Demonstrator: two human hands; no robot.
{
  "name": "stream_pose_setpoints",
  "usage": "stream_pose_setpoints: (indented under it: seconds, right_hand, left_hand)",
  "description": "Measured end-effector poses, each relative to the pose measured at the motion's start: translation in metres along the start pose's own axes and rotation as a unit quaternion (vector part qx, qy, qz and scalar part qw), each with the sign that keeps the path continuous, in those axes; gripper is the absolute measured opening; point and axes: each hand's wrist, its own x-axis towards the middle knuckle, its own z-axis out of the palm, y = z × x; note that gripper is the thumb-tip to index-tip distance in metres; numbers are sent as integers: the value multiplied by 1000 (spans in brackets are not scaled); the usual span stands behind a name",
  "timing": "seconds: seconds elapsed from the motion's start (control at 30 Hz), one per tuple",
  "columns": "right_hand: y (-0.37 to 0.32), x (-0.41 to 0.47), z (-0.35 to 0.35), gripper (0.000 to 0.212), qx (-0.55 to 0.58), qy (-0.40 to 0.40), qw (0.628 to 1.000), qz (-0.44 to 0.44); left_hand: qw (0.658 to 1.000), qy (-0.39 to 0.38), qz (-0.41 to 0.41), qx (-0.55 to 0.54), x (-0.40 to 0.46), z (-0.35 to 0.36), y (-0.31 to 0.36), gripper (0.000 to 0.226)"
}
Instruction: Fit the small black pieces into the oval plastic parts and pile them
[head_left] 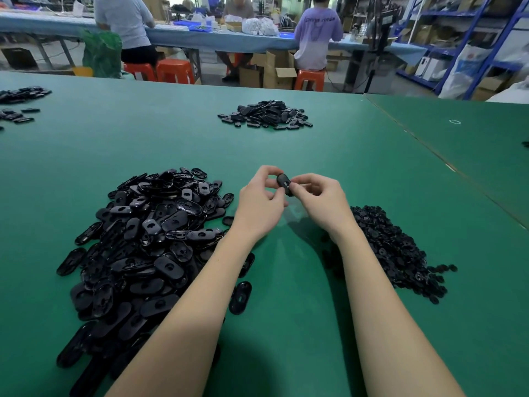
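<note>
Both hands meet above the green table (286, 144) and hold one black oval plastic part (284, 183) between them. My left hand (262, 202) pinches its left end with thumb and fingers. My right hand (317, 200) grips its right end, fingertips pressed on the part's face. Whether a small black piece sits in the part is hidden by the fingers. A large heap of loose oval parts (143, 247) lies to the left of my arms. A heap of small black pieces (398, 250) lies to the right. A pile of oval parts (266, 114) sits farther back, center.
More black parts (20, 103) lie at the table's far left edge. A seam (429, 150) joins a second green table on the right, where a small ring (455, 121) lies. Beyond, people sit on orange stools (171, 70) at a long bench; blue shelving (472, 38) stands at right.
</note>
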Motion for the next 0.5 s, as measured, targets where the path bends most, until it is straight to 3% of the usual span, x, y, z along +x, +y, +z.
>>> stream_pose_setpoints:
  seconds: [0.2,0.33,0.5]
  right_hand:
    - [-8,-1,-18,3,-24,-29,999,18]
    - [-13,1,-30,9,-176,-21,984,37]
    - [-16,0,-48,11,-343,-56,930,122]
  left_hand:
    - [1000,4,6,-27,-3,4,0,28]
    - [999,7,-16,-32,-6,4,-4,24]
    - [998,18,-45,-41,-3,2,-9,19]
